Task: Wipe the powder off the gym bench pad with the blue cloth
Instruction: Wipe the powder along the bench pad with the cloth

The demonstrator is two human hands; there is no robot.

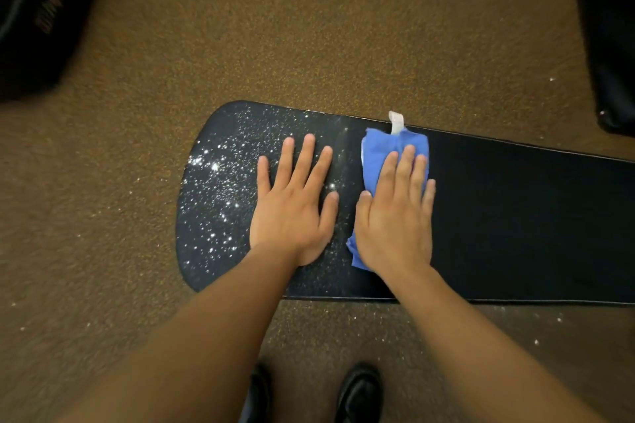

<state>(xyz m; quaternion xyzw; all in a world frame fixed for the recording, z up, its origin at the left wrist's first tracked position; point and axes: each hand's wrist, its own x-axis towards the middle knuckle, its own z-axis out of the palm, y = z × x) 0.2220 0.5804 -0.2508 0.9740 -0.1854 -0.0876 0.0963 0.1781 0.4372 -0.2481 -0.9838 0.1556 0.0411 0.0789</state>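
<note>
The person leans over the gym bench pad (515,216), a long black pad running from the middle of the frame out past the right edge, and both hands lie flat on it. The right hand (395,216) presses the blue cloth (381,151) down with straight fingers (407,165) laid close together, not curled round it; the cloth is bunched under the palm, pokes out beyond the fingertips toward the far edge, and shows a white tag (396,122) at its top. The left hand (292,213) rests just beside it, fingers spread and straight, holding nothing, most likely to steady the pad while the other hand pushes. The powder (216,189) lies as white specks over the rounded left end of the pad, thickest toward the left centre of the frame; to the right of the cloth the black surface looks clean. So the wiping seems to be well along, with the left end still to do and the left hand sitting right in that dusty patch. The floor is brown speckled carpet (309,27), with a few white flecks scattered on it. Dark padded gear sits at the upper left (34,17) and upper right, and black shoes (360,391) show at the bottom centre.
</note>
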